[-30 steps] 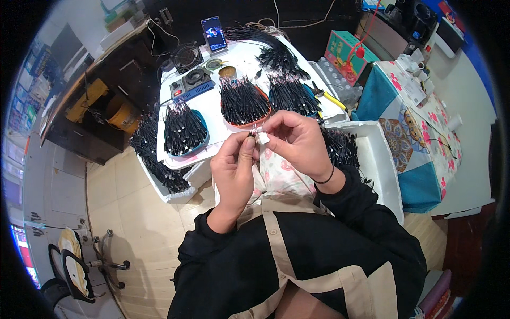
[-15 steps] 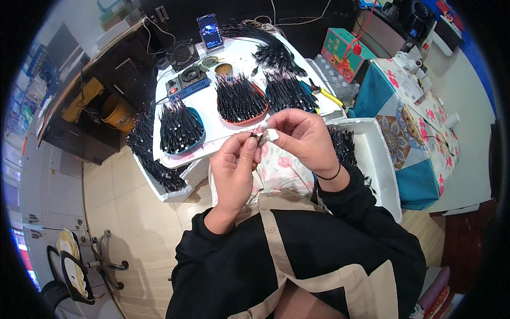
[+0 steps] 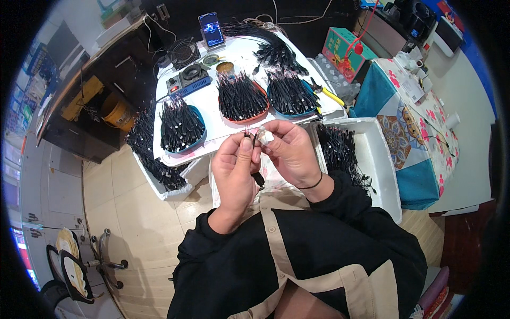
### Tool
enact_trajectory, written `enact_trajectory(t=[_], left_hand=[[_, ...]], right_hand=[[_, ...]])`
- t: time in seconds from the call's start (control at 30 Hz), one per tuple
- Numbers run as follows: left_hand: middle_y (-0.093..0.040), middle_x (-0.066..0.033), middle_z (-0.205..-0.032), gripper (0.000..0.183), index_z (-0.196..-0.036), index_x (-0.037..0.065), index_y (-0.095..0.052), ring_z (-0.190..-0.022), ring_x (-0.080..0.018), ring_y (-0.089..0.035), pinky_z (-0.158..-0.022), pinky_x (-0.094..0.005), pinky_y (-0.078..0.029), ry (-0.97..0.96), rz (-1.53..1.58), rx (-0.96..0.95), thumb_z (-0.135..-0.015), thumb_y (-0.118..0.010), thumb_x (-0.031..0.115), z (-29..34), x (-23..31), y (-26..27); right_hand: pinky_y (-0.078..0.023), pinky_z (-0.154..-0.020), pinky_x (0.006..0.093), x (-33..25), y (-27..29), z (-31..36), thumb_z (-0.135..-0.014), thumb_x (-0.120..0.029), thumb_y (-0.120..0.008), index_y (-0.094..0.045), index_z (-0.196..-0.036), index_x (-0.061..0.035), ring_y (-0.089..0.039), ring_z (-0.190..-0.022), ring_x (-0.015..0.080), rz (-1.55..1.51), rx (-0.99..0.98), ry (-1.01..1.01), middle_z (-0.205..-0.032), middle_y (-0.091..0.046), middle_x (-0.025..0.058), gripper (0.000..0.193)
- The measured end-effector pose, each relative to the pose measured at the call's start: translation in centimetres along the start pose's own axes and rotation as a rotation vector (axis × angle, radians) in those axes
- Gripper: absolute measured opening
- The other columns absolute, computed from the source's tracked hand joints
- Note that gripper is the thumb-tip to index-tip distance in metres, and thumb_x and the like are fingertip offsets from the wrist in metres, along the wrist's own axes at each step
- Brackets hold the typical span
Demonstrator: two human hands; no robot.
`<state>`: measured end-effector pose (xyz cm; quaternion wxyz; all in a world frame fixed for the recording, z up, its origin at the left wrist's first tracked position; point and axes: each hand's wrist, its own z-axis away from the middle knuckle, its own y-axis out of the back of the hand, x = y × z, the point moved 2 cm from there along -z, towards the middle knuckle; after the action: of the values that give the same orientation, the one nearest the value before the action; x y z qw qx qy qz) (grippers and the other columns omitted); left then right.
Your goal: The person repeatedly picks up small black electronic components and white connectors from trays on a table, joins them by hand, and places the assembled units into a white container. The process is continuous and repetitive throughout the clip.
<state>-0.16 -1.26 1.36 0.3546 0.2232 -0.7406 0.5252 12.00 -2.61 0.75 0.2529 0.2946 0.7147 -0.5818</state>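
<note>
In front of my lap, my left hand (image 3: 235, 166) is closed round a short black cable (image 3: 258, 179), pinching it between thumb and fingers. Thin bare-looking wires stand up from the cable's end above the thumb, and its lower part hangs below the fingers. My right hand (image 3: 297, 159) pinches a small white wad (image 3: 265, 136), perhaps tissue or tape, beside the cable. The fingertips of both hands almost meet, so the contact between wad and cable is partly hidden. Beyond them, an orange-red tray (image 3: 245, 120) holds a dense bunch of similar black cables (image 3: 241, 98).
Two blue trays (image 3: 202, 134) of cables flank the orange one on the white table (image 3: 159, 130). Yellow-handled pliers (image 3: 333, 98) lie at its right edge. A small blue device (image 3: 195, 85), a fan (image 3: 184, 52) and a phone (image 3: 211, 31) stand behind. White foam boxes (image 3: 390, 178) with cables sit on both sides.
My right hand has come lower, turning with the white wad. My left hand now holds the cable more upright, with its wires pointing up and its lower part showing.
</note>
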Motion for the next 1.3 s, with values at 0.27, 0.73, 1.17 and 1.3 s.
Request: enact_trajectory(t=[0.27,0.73,1.17,1.3], left_hand=[[-0.058,-0.0009,-0.075,0.018,-0.104,-0.004,-0.059,-0.059,-0.0020,-0.043,-0.050,-0.0153,-0.030,0.043,-0.020,0.010,-0.097,-0.054,0.012,0.2,0.3,0.3],[-0.061,-0.0058,-0.078,0.017,-0.101,-0.007,-0.061,-0.060,-0.0057,-0.048,-0.053,-0.0167,-0.035,0.120,-0.119,-0.040,-0.095,-0.055,0.008,0.6,1.1,-0.2],[-0.065,-0.0088,-0.084,0.016,-0.098,-0.009,-0.064,-0.065,-0.0081,-0.053,-0.058,-0.0196,-0.042,-0.015,-0.285,-0.139,-0.093,-0.058,0.005,1.3,1.2,-0.6],[-0.065,-0.0073,-0.083,0.015,-0.098,-0.008,-0.064,-0.066,-0.0074,-0.054,-0.057,-0.0185,-0.042,0.021,-0.303,-0.132,-0.092,-0.058,0.005,1.3,1.0,-0.6]], right_hand=[[-0.047,-0.081,0.0254,-1.0,0.2,-0.5,-0.090,-0.015,-0.064,-0.053,-0.112,0.0010,-0.059,-0.088,0.0115,0.024,-0.112,-0.017,-0.097,-0.061,0.0063,0.030],[-0.050,-0.078,0.0240,-2.8,0.3,-0.6,-0.088,-0.010,-0.066,-0.056,-0.107,0.0002,-0.060,-0.087,0.0099,0.394,-0.156,0.039,-0.096,-0.060,0.0035,0.024],[-0.053,-0.075,0.0329,-2.0,1.1,0.1,-0.087,-0.017,-0.061,-0.050,-0.109,0.0009,-0.060,-0.086,0.0186,-0.086,-0.235,-0.333,-0.103,-0.052,0.0088,0.030],[-0.053,-0.074,0.0336,-2.0,1.4,0.3,-0.087,-0.017,-0.061,-0.050,-0.107,0.0011,-0.060,-0.083,0.0198,-0.006,-0.190,-0.321,-0.101,-0.053,0.0094,0.029]])
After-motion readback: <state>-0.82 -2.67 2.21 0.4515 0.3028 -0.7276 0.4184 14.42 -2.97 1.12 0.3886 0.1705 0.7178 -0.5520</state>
